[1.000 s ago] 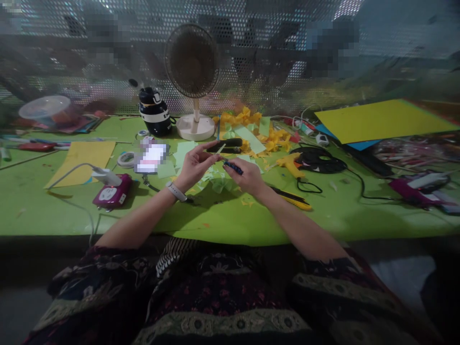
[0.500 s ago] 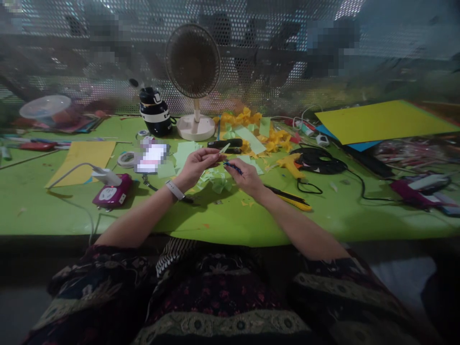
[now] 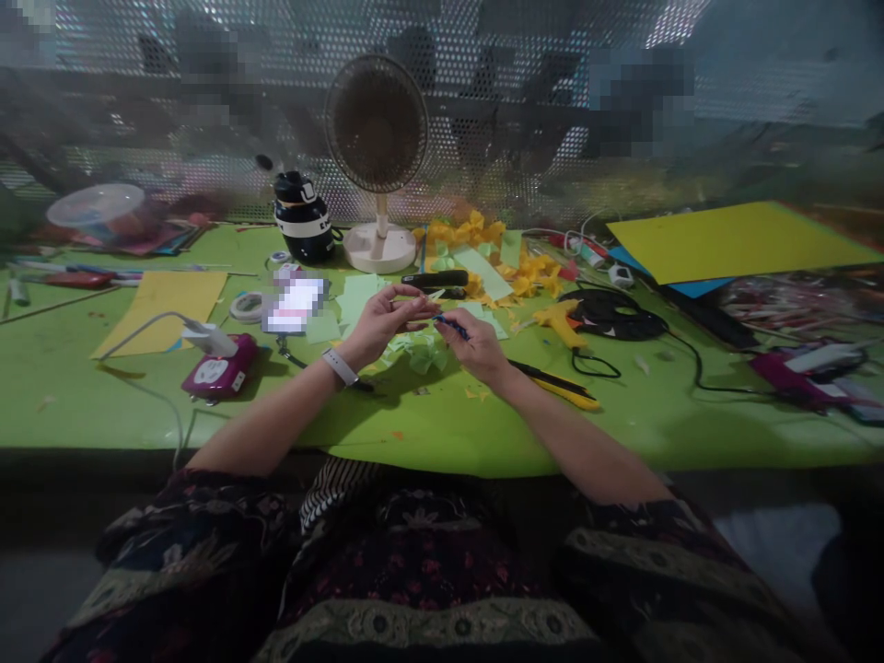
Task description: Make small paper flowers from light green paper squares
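Observation:
Over the middle of the green table [image 3: 387,433], my left hand [image 3: 378,324] pinches a small light green paper piece [image 3: 436,295], whose pointed end sticks up past the fingertips. Between the thumb and fingers of my right hand [image 3: 478,348] is a slim dark blue stick-like tool [image 3: 452,324]; its exact kind is unclear. Its tip points left at the left fingertips, and whether it touches the paper is hard to make out. Loose light green paper pieces [image 3: 421,357] lie in a heap below both hands. A black stapler-like object [image 3: 435,278] rests just beyond them.
Yellow paper flowers [image 3: 539,273] lie at the back. To the right are a yellow glue gun [image 3: 556,319] and a yellow-and-black cutter [image 3: 570,394]. A phone [image 3: 296,308], purple power socket [image 3: 219,368], black bottle [image 3: 300,221] and fan [image 3: 378,124] stand left and behind.
The blue tool and my left fingertips have come closer together, and less of the green paper piece shows. The camera view has shifted slightly.

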Tool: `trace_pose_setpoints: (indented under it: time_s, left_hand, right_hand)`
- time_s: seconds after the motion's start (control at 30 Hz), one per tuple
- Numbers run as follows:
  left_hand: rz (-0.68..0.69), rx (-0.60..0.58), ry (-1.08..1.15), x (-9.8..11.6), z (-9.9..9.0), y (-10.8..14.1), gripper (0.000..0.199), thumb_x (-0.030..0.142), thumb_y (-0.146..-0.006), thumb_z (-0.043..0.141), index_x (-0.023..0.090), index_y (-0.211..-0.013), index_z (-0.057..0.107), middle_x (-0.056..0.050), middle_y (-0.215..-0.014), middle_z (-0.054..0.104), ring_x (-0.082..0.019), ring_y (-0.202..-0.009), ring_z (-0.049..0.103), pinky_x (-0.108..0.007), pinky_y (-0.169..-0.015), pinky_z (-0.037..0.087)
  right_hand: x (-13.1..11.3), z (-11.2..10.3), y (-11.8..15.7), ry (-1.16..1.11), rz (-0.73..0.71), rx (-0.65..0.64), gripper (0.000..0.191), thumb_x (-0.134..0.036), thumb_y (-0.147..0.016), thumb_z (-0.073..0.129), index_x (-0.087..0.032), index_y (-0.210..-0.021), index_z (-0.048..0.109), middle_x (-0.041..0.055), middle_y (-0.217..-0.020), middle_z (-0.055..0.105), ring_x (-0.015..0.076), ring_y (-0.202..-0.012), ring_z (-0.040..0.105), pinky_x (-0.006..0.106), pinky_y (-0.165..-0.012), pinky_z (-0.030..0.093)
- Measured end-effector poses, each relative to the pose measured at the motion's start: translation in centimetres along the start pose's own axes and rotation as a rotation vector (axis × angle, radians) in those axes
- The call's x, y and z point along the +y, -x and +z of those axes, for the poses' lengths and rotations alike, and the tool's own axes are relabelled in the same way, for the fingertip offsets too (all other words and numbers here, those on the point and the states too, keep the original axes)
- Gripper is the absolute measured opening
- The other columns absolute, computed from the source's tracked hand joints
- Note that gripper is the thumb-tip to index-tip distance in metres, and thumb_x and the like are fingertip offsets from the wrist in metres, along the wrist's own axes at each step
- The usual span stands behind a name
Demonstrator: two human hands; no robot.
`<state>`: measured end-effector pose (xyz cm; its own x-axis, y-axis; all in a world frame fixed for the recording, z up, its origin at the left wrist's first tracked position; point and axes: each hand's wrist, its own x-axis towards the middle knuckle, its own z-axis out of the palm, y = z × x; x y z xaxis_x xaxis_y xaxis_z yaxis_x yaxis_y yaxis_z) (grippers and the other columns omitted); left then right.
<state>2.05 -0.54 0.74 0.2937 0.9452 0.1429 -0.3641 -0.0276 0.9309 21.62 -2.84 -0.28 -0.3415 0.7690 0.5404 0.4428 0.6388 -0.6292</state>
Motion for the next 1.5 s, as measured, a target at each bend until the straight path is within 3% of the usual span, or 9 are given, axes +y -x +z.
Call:
trace_pose_setpoints:
  time_s: [0.13,0.27,0.47,0.83,1.1,1.27,1.5]
  left_hand:
    - [-0.025,0.061,-0.061,-0.1,-0.2,-0.1,0.046,0.047,-0.066,0.09,0.016,-0.08,0.058,-0.004,-0.086,0.078,-0.015,-0.075,0.074,-0.025,-0.067,0.058]
    - [0.004,0.067,-0.088,-0.2,-0.1,-0.1,0.041,0.051,-0.067,0.088,0.016,-0.077,0.069,-0.003,-0.083,0.077,-0.013,-0.075,0.072,-0.023,-0.064,0.055]
    - [0.062,0.035,-0.033,-0.5,-0.1,-0.1,0.031,0.044,-0.068,0.089,0.019,-0.082,0.078,-0.003,-0.088,0.078,-0.013,-0.081,0.072,-0.024,-0.074,0.056]
    - [0.095,0.059,0.025,-0.3,0.6,0.2,0.033,0.044,-0.063,0.092,0.017,-0.076,0.077,-0.005,-0.082,0.078,-0.014,-0.079,0.071,-0.031,-0.084,0.055]
    - [0.06,0.169,0.081,-0.9,0.7,0.2,0.031,0.04,-0.06,0.094,0.017,-0.072,0.076,-0.003,-0.078,0.076,-0.012,-0.074,0.069,-0.029,-0.082,0.054]
    - [0.088,0.166,0.041,-1.2,0.7,0.2,0.031,0.039,-0.062,0.093,0.017,-0.076,0.076,-0.003,-0.08,0.077,-0.012,-0.075,0.069,-0.029,-0.084,0.054]
    - [0.131,0.107,0.002,-1.4,0.0,-0.1,0.029,0.039,-0.066,0.091,0.019,-0.082,0.079,-0.004,-0.09,0.079,-0.015,-0.085,0.072,-0.033,-0.091,0.054]
  right_hand:
    - [0.1,0.0,0.0,-0.052,-0.053,0.031,0.043,-0.063,-0.098,0.048,-0.023,-0.093,0.061,-0.0006,-0.069,0.059,0.015,-0.059,0.053,0.029,-0.061,0.044]
    - [-0.1,0.0,-0.1,-0.027,-0.068,0.048,0.043,-0.063,-0.098,0.048,-0.023,-0.092,0.061,0.0005,-0.072,0.061,0.0156,-0.062,0.056,0.029,-0.062,0.046]
    - [0.1,0.2,0.0,-0.003,-0.076,0.055,0.044,-0.064,-0.098,0.047,-0.022,-0.091,0.061,0.0018,-0.076,0.064,0.0159,-0.066,0.058,0.03,-0.064,0.047]
    - [0.0,0.3,0.1,-0.011,-0.006,0.017,0.046,-0.066,-0.098,0.045,-0.022,-0.092,0.06,-0.0004,-0.068,0.06,0.0154,-0.059,0.055,0.029,-0.061,0.045]
    - [-0.1,1.0,0.3,0.125,0.042,0.081,0.044,-0.058,-0.099,0.05,-0.018,-0.113,0.061,0.009,-0.091,0.072,0.0212,-0.074,0.066,0.032,-0.066,0.048]
    - [0.4,1.2,0.3,0.194,0.012,0.073,0.036,-0.05,-0.104,0.041,-0.02,-0.103,0.062,0.0087,-0.088,0.072,0.0217,-0.074,0.066,0.032,-0.067,0.046]
    - [1.2,0.8,0.0,0.18,-0.011,0.037,0.039,-0.051,-0.105,0.037,-0.021,-0.103,0.062,0.0057,-0.081,0.069,0.0197,-0.069,0.062,0.032,-0.067,0.045]
